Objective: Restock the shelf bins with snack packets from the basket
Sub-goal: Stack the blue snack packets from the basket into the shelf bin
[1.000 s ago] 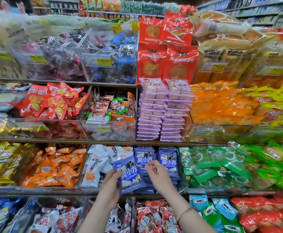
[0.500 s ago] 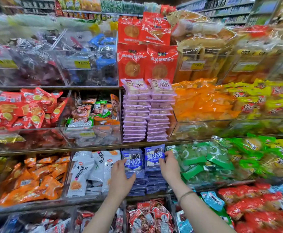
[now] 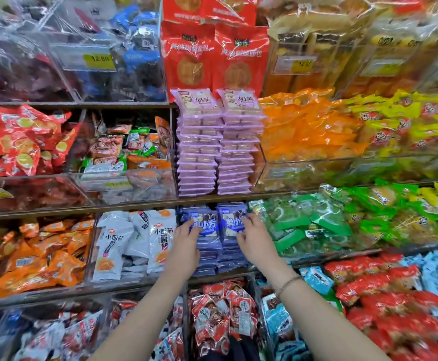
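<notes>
With loose fingers gripping nothing, our left hand point(image 3: 185, 247) and right hand point(image 3: 255, 242) now press flat on the blue packet stacks point(image 3: 208, 231) in the shelf bin point(image 3: 207, 272), where the packet our left hand held a second ago lies restocked.

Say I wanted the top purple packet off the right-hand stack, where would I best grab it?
Pinch the top purple packet by its front edge, coming in from the front. It lies flat on a tall stack, with the other purple stack close on its left, orange packets to its right and red bags standing behind, so probably only the front edge is free.
</notes>
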Action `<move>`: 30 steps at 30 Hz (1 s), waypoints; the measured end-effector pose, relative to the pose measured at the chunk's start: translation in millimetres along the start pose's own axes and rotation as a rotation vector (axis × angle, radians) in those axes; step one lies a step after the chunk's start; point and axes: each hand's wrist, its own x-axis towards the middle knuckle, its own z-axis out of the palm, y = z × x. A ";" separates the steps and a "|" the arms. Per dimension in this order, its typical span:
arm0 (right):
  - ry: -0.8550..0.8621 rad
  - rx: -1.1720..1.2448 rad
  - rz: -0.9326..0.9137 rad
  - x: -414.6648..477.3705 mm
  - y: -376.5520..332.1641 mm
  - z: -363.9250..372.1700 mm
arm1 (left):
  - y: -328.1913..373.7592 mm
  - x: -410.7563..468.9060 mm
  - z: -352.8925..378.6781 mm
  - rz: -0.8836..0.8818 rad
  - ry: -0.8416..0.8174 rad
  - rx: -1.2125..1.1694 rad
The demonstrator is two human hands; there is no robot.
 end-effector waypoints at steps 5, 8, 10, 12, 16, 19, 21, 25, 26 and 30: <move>0.020 0.174 -0.226 -34.4 -4.8 22.6 | -9.1 -20.5 -2.9 -0.027 0.093 -0.265; -0.234 0.270 -0.115 -48.5 4.9 62.0 | -17.2 -55.2 -0.7 -0.225 0.233 -0.449; -0.397 0.334 0.044 -48.2 12.5 87.8 | -20.7 -77.9 5.7 -0.374 0.203 -0.554; -0.519 0.476 0.208 -44.6 14.1 107.6 | -20.0 -93.0 16.3 -0.433 0.128 -0.620; -0.551 0.804 0.449 -31.8 7.0 129.3 | -6.8 -94.0 28.3 -0.477 0.011 -0.728; -0.570 0.908 0.495 -26.2 -0.3 130.8 | 2.0 -83.0 31.1 -0.507 -0.159 -0.790; -0.557 0.922 0.514 -25.8 -2.2 128.3 | 2.5 -75.6 33.5 -0.551 -0.250 -0.795; -0.526 1.003 0.551 -22.7 -0.9 124.3 | 0.4 -66.1 36.6 -0.639 -0.309 -0.832; -0.531 1.022 0.553 -21.3 -0.9 122.6 | -0.5 -65.1 38.6 -0.673 -0.307 -0.865; -0.508 1.082 0.573 -17.4 2.6 122.8 | -3.9 -66.3 50.6 -0.812 -0.241 -0.983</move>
